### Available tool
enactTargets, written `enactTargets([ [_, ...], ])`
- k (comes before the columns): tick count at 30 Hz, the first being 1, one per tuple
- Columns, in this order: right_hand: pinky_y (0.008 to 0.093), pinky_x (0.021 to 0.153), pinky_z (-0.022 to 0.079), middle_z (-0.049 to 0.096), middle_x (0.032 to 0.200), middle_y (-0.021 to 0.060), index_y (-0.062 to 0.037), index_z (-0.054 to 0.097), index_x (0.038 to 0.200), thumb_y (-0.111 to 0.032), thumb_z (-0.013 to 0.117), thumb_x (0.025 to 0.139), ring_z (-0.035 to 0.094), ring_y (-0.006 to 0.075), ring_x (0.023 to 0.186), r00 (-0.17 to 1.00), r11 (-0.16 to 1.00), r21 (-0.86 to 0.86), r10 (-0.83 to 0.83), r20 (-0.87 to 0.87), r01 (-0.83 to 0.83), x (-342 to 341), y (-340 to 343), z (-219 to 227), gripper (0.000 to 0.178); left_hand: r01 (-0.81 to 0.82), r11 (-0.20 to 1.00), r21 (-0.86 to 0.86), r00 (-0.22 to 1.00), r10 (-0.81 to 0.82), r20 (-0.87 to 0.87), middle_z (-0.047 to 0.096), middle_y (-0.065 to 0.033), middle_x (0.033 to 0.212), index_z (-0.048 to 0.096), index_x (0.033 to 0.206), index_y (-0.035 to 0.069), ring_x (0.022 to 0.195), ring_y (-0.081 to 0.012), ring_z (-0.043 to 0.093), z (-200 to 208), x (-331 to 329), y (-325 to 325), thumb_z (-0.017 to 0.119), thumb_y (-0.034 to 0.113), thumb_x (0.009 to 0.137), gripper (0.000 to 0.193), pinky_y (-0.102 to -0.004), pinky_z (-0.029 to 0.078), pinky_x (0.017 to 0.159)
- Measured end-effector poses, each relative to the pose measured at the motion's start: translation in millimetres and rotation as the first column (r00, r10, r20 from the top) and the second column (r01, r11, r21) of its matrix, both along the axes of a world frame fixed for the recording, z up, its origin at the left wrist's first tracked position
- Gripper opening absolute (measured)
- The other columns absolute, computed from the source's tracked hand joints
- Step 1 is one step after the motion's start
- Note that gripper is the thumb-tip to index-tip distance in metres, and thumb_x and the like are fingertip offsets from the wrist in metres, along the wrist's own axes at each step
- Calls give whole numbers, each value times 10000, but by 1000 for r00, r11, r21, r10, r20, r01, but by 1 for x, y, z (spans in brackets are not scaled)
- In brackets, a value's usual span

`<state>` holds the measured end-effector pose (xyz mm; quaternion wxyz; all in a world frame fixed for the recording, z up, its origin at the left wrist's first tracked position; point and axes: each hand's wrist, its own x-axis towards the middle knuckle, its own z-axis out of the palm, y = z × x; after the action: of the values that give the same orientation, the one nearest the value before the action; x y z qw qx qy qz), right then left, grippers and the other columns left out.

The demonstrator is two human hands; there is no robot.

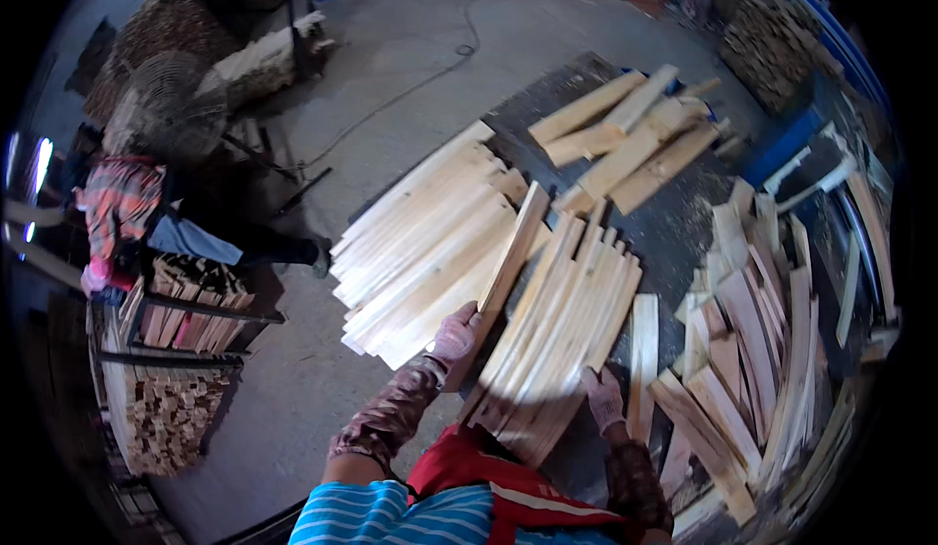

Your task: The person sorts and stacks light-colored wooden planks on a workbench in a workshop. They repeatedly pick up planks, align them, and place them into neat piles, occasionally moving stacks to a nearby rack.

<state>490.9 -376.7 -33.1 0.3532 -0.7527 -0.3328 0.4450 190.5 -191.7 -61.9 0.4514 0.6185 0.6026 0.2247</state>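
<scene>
Blue striped shirt (pixel 391 516) and a red apron (pixel 459 467) fill the lower edge, with both forearms reaching forward over the worktop (pixel 674 252). Gloved, the left hand (pixel 454 338) has its fingers closed on the near end of a long board (pixel 513 252), which stands on edge between two groups of wood. On its left lies a fanned layer of pale planks (pixel 430 252); on its right, a row of narrow strips (pixel 562 335). The right hand (pixel 603 398), also gloved, is at the right side of these strips, near their closer end; whether its fingers grip or only touch them, I cannot tell. Just beyond that hand lies a short slat (pixel 643 349), then a heap of offcuts (pixel 752 349). Loose boards (pixel 635 149) lie crossed at the worktop's far end. Off to the left, another person (pixel 122 198) bends over a rack (pixel 210 308) of wood.
</scene>
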Motion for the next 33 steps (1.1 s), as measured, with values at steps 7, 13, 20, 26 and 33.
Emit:
enactTargets([
  [7,375,1024,444,611,1289,203,54,562,1312,-276,505,1024,578,304,1169,995,983,180,-8,-98,25,-25,-2,-16,442,-143,955,-258,938,47,-345,670,-243,1144,648,1130,82,1099,-435,627,51,34,-3,672,343,800,421,-508,498,948],
  [13,399,1054,420,586,1323,247,2,532,1377,-343,516,1024,548,367,1201,970,995,10,96,222,-101,-8,-8,1,493,-49,996,72,899,75,-431,582,-124,1246,709,1065,169,1223,-343,530,34,11,0,671,270,848,242,-476,418,1000],
  [20,402,1063,405,553,1381,222,-21,528,1386,-402,522,1008,518,360,1247,956,983,-101,172,239,-152,-7,-5,39,538,38,998,39,765,-4,-645,584,-85,1274,719,1159,198,1287,-275,481,5,0,23,638,262,866,311,-469,306,1089],
  [26,418,1090,408,517,1398,219,47,467,1401,-259,461,1029,510,323,1269,897,959,222,67,436,-179,14,-25,32,482,184,952,246,866,-39,-499,663,-180,917,683,1072,87,854,-381,657,0,-7,27,716,297,760,377,-489,540,737],
  [33,499,1038,470,613,1271,205,33,496,1378,-499,437,1024,601,336,1151,107,692,183,151,-983,699,14,24,114,643,18,913,407,783,241,-574,586,-227,1230,693,1122,82,1110,-421,578,25,-49,22,686,114,762,361,-473,486,943],
])
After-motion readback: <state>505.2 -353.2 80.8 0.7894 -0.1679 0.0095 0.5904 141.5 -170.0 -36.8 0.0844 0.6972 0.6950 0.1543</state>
